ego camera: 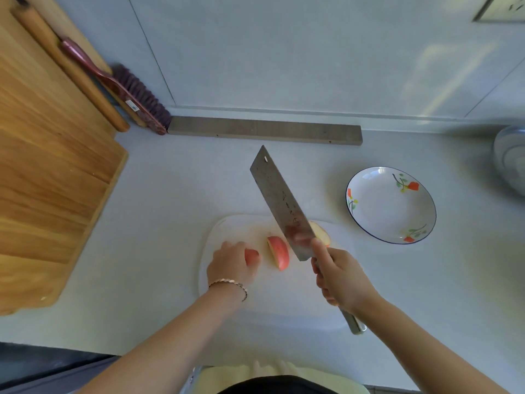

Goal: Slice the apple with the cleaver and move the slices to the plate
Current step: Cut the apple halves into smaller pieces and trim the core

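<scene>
My right hand (339,275) grips the handle of the steel cleaver (279,201), index finger along the blade's heel; the blade is raised and tilted over the white cutting board (224,226). My left hand (231,263) curls over a red apple piece (252,255) at the board's left. A cut apple wedge (279,251) lies apart in the board's middle. Another apple piece (322,233) shows just behind the blade on the right. The flower-patterned plate (390,204) stands to the right of the board with nothing on it.
A large wooden board (48,177) fills the left side. A rolling pin (71,72) and a brush (125,95) lean in the back corner. A grey bar (264,133) lies along the wall. A glass bowl (511,157) sits at the right edge.
</scene>
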`<action>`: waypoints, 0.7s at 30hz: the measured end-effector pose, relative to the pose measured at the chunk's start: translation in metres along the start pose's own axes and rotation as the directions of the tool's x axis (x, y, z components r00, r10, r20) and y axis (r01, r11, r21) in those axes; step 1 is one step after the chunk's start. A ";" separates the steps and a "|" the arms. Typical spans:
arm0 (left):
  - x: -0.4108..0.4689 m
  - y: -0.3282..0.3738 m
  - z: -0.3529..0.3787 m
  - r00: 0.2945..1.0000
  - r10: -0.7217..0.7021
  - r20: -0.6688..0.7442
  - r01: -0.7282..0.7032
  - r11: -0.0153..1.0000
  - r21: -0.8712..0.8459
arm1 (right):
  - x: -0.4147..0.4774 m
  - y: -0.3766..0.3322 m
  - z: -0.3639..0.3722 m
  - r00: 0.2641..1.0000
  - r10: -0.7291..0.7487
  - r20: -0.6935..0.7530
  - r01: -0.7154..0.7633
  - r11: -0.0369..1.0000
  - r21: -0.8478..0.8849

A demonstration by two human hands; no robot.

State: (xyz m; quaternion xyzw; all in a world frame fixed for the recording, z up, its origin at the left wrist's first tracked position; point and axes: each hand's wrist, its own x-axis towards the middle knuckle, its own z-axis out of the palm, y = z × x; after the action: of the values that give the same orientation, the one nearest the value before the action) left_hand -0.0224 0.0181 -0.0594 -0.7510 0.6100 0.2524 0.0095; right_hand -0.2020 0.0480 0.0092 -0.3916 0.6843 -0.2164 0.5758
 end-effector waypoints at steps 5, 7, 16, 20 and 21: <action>0.009 0.023 -0.035 0.886 -0.065 0.458 0.460 0.014 -0.888 | 0.001 -0.014 -0.019 0.953 0.164 0.257 -0.241 0.921 0.307; 0.010 0.026 -0.048 0.813 0.093 0.575 0.579 -0.224 -0.784 | 0.005 -0.016 -0.021 0.909 0.186 0.373 -0.350 0.827 0.441; 0.007 0.023 -0.047 0.769 0.206 0.605 0.639 -0.280 -0.716 | 0.007 -0.005 -0.018 0.823 0.192 0.534 -0.524 0.619 0.585; 0.012 0.015 -0.050 0.748 0.224 0.624 0.663 -0.260 -0.702 | 0.006 -0.003 -0.020 0.832 0.226 0.507 -0.525 0.617 0.586; 0.014 0.012 -0.050 0.752 0.210 0.625 0.659 -0.208 -0.722 | 0.006 -0.002 -0.022 0.841 0.242 0.484 -0.516 0.630 0.581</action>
State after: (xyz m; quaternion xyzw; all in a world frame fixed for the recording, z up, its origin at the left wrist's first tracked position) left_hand -0.0130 -0.0143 -0.0178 -0.4762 -0.0024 0.8146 -0.3312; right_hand -0.2226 0.0390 0.0126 -0.0242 0.5024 -0.2512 0.8269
